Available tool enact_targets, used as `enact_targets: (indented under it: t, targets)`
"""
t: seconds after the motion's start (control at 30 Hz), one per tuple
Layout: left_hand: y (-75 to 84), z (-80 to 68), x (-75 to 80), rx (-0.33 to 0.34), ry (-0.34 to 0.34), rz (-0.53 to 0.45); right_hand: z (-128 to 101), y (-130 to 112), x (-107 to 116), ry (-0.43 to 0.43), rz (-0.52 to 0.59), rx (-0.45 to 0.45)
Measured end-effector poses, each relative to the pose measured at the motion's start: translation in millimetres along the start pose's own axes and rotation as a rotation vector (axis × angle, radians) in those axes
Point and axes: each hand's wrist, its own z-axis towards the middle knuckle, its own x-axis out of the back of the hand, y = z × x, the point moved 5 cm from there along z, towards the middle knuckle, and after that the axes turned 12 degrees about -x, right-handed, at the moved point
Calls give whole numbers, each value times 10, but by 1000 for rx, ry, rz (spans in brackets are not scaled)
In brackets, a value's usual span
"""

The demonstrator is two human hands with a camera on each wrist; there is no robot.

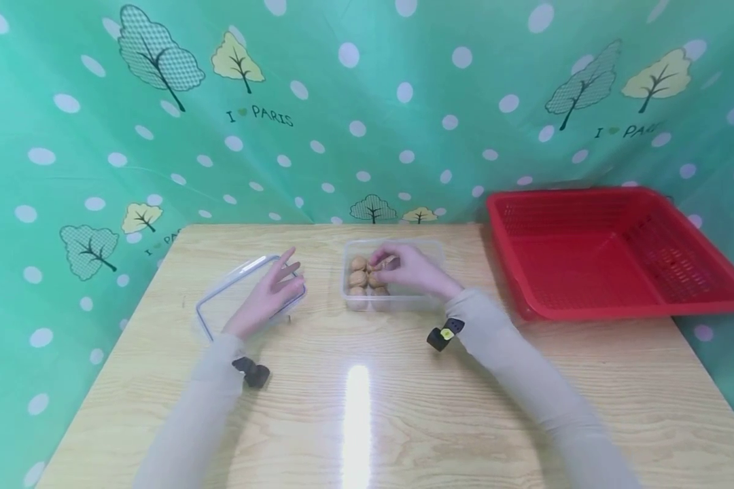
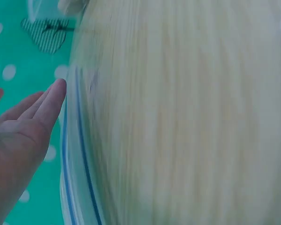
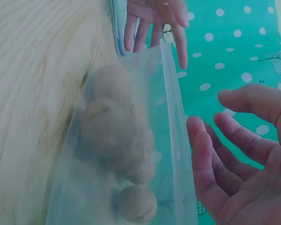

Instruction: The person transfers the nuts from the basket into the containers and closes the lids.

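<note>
My right hand (image 1: 414, 270) reaches over a clear plastic container (image 1: 416, 303), fingers loosely bent above the walnuts (image 1: 357, 278) gathered at its left side. In the right wrist view that hand (image 3: 241, 164) shows nothing between thumb and fingers, close to the container's rim (image 3: 171, 93). Several walnuts (image 3: 107, 126) show through the cloudy wall. To the left, my left hand (image 1: 268, 299) hovers with spread fingers over a clear lid (image 1: 232, 278) with a blue seal. The left wrist view has the hand (image 2: 23, 140) holding nothing beside the lid's edge (image 2: 79, 154).
A large red plastic basket (image 1: 642, 311) stands on the right of the wooden table (image 1: 452, 407), close to the right forearm. Behind the table hangs a green dotted curtain (image 1: 342, 122). Both wrists wear small black camera straps.
</note>
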Motion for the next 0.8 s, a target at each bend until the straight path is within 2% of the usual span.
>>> enact_targets:
  t: [0.17,0.33,0.47,0.6,0.8]
  targets:
    - [-12,-211,228,-5,60,2,50,-22,-98,-19,95,-2]
    - [12,-387,438,-6,128,-43,112,-87,-177,36,59,40]
    - [12,-519,586,5,165,41,165,-172,-266,54,28,68]
    - [13,-686,707,47,184,154,227,-245,-361,63,6,93]
    - [7,-984,877,82,241,226,338,-339,-500,62,-30,155]
